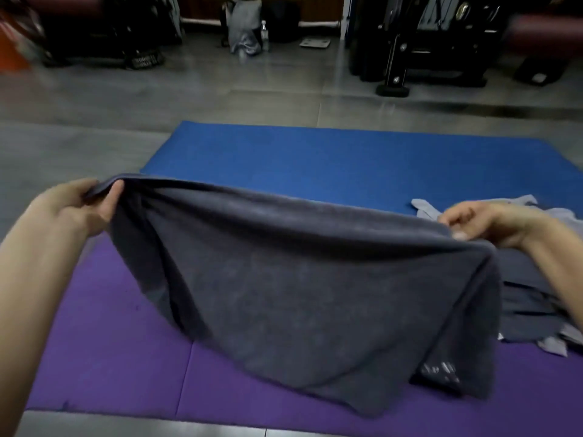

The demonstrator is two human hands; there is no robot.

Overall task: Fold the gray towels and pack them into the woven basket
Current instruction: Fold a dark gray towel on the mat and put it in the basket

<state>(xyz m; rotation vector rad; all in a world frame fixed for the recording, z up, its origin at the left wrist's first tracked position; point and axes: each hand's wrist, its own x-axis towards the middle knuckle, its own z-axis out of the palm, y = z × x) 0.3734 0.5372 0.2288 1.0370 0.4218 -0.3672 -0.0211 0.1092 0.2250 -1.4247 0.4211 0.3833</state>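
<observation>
towel (299, 279) hides middle of purple mat (110, 342) and most of dark item with pale marks (438, 373), lower right; can't identify it. towel pile (536, 304) cut by right edge, partly behind forearm. right hand (485, 222) fingertips tucked under towel edge, exact grip unclear. reddish shapes (542, 29) in upper corners blurred. background gear (426, 42) dark, indistinct.

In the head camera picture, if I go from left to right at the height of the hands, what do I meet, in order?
Left hand, gripping one end of the towel → dark gray towel, stretched between both hands → right hand, holding the other end.
</observation>
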